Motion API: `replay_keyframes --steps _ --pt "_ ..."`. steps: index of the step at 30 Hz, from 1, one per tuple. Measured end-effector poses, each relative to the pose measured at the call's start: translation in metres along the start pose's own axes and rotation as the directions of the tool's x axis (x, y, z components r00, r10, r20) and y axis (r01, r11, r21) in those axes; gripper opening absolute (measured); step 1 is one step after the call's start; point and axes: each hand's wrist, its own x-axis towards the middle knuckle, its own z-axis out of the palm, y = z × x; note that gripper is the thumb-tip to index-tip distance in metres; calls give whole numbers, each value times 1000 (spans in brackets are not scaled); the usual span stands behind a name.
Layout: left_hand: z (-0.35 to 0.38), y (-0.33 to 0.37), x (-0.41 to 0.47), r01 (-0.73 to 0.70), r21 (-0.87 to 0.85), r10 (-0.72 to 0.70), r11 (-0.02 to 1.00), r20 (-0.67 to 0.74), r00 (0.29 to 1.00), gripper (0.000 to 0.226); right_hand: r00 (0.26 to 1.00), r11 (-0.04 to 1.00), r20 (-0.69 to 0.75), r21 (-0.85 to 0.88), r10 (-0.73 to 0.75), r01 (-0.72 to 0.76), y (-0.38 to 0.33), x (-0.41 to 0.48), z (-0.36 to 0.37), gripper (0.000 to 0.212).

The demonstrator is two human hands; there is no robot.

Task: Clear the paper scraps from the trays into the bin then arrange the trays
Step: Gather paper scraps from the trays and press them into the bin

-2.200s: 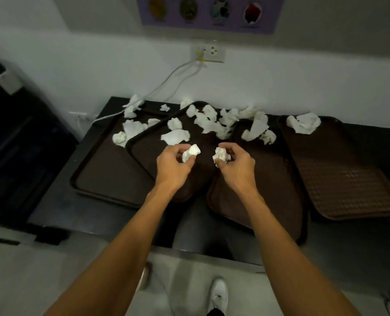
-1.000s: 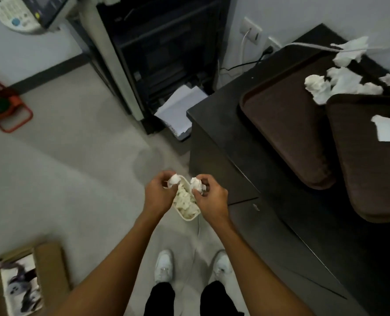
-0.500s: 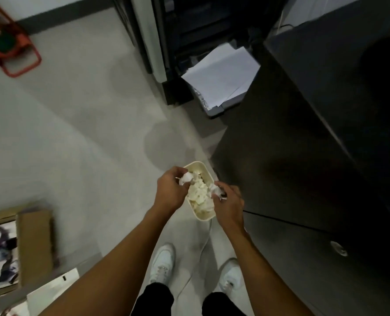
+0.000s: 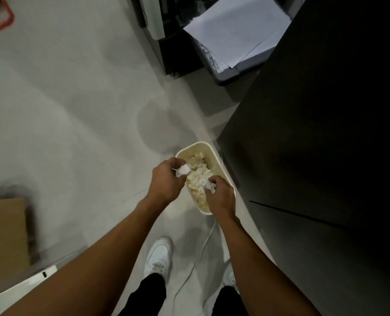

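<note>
A small cream bin (image 4: 215, 159) stands on the floor beside the black cabinet, holding several crumpled paper scraps (image 4: 197, 176). My left hand (image 4: 166, 182) is over the bin's left rim and pinches a white paper scrap (image 4: 183, 171). Over the near right part of the bin, my right hand (image 4: 220, 197) grips another white scrap (image 4: 211, 186). The trays are out of view.
The black cabinet (image 4: 315, 133) fills the right side. A stack of white paper sheets (image 4: 237, 30) lies on a printer tray at the top. A cardboard box (image 4: 5, 233) sits at the left. A white cable (image 4: 196, 261) runs across the floor by my white shoes (image 4: 158, 255).
I turned from the trays to the floor bin with a scrap in each hand. Both hands have come lower over the bin, still holding the scraps.
</note>
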Motion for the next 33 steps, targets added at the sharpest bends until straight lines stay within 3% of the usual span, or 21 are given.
replay_keyframes --steps 3,5,7,11,14,20,24,27,33 --pt "7 -5 3 -7 22 6 1000 15 1000 32 1000 995 21 -96 19 -17 13 0 4 45" --pt "11 -5 4 -6 28 5 1000 27 1000 33 991 988 -129 -155 -23 3 21 -3 -1 41" --pt "16 -5 5 5 29 -6 1000 40 999 34 970 973 -221 -223 -101 50 31 -6 -6 51" --pt "30 -9 7 -9 50 6 999 65 998 34 1000 957 3 -290 -12 12 56 -8 -10 108" --pt "45 -10 8 -43 84 36 996 88 995 35 991 953 133 -300 4 37 67 -10 -11 128" --pt "92 -8 25 -197 268 126 943 261 957 42 992 948 120 -308 -46 81 77 -12 -12 124" --pt "116 -10 32 -275 430 55 860 457 888 60 989 945 133 -314 -57 97 83 -10 -13 120" --pt "114 -14 28 -226 448 12 865 432 902 53 988 940 154 -331 -30 81 78 -9 -18 116" --pt "71 -10 3 -220 411 55 885 376 925 40 991 954 125 -300 37 3 50 -23 -38 100"
